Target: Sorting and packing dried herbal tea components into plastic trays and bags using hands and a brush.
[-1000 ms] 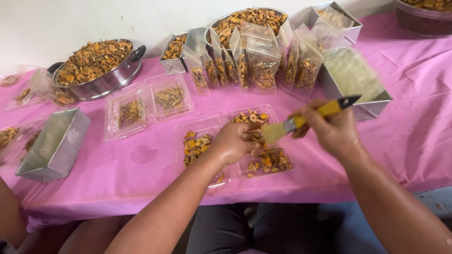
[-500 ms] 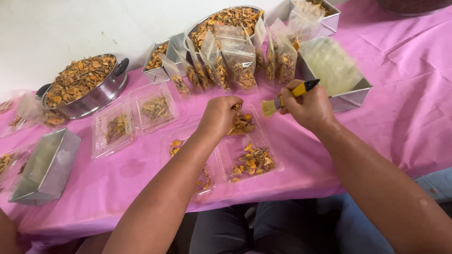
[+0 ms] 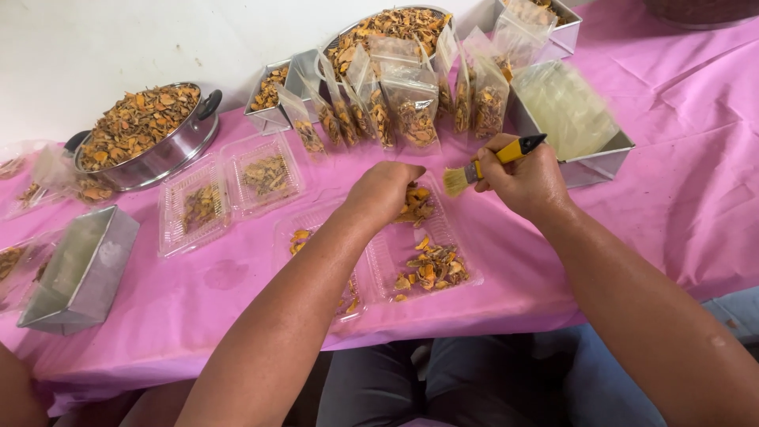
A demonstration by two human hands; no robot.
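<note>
Left hand (image 3: pixel 385 190) is closing its fingers on a pinch of orange dried slices (image 3: pixel 414 202), having moved up from the tray's middle a second ago to its 12 o'clock end. Right hand (image 3: pixel 526 178) is gripping the yellow-handled brush (image 3: pixel 484 168), bristles now swinging in close at the slices' 3 o'clock (nearly touching). The clear plastic tray (image 3: pixel 419 249) is sitting on the pink tablecloth (image 3: pixel 672 198), more slices at its 6 o'clock end, so brushing looks underway.
</note>
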